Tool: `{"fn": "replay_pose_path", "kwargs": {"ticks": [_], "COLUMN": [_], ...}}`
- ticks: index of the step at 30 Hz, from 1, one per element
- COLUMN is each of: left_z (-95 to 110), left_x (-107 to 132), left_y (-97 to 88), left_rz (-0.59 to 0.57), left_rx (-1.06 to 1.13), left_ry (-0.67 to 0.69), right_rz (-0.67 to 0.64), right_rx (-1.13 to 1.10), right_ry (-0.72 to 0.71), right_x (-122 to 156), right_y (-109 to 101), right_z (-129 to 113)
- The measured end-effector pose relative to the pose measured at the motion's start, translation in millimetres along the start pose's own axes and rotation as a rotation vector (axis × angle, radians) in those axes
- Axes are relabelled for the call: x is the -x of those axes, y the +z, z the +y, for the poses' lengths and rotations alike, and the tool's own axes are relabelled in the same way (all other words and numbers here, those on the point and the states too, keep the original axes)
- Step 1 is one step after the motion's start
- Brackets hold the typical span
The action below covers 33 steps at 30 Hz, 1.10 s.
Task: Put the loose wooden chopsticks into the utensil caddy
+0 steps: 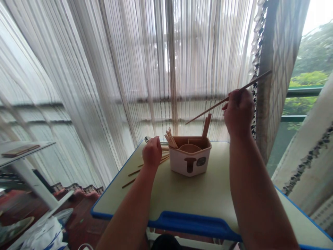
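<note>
Aloft: one chopstick [208, 110], gripped in the right hand [239, 104], long axis slanting down leftward, lower tip above the holder [179, 164]. Holder: towards the far edge of the table [187, 196], left hand [152, 152] nearer, just beside it; that hand curled, contents indeterminable.

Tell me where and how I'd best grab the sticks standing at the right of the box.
Probably pinch the sticks near their tops, coming from above and the right: they rise close together past the rim of the box, while their lower ends are hidden inside.
</note>
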State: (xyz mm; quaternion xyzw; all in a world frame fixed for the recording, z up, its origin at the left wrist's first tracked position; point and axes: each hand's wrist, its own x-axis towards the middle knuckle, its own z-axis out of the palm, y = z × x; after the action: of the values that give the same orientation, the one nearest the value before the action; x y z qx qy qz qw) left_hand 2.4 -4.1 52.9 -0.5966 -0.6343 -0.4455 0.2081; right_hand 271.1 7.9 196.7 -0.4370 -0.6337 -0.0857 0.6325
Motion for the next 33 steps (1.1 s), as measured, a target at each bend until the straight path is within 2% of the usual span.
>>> {"fn": "replay_pose_path", "kwargs": {"ticks": [3, 6, 10, 18, 28, 33], "left_z": [0.9, 0.7, 0.9, 3.5, 4.1, 4.0], "left_x": [0.8, 1.0, 0.6, 1.8, 3.3, 3.7], "left_y": [1.5, 3.5, 5.5, 8.5, 11.0, 11.8], "left_rz": [-0.058, -0.084, -0.124, -0.261, -0.322, -0.340], "left_rx": [-0.036, -0.051, -0.087, -0.193, -0.227, -0.248], "left_ry": [-0.005, -0.020, -0.035, 0.012, -0.006, 0.007], "right_rz": [0.157, 0.098, 0.065, -0.004, -0.262, -0.261], "right_rx": [0.162, 0.242, 0.234, 0.259, 0.280, 0.255], "right_ry": [0.003, -0.016, 0.008, 0.020, -0.028, 0.003], "right_x": [-0.3, 0.2, -0.5, -1.3, 3.3, 3.0], "right_y": [-6.4, -1.5, 4.6, -2.5, 16.3, 11.7], "right_z": [-3.4, -2.6, 4.0, 6.8, 23.5, 22.5]}}
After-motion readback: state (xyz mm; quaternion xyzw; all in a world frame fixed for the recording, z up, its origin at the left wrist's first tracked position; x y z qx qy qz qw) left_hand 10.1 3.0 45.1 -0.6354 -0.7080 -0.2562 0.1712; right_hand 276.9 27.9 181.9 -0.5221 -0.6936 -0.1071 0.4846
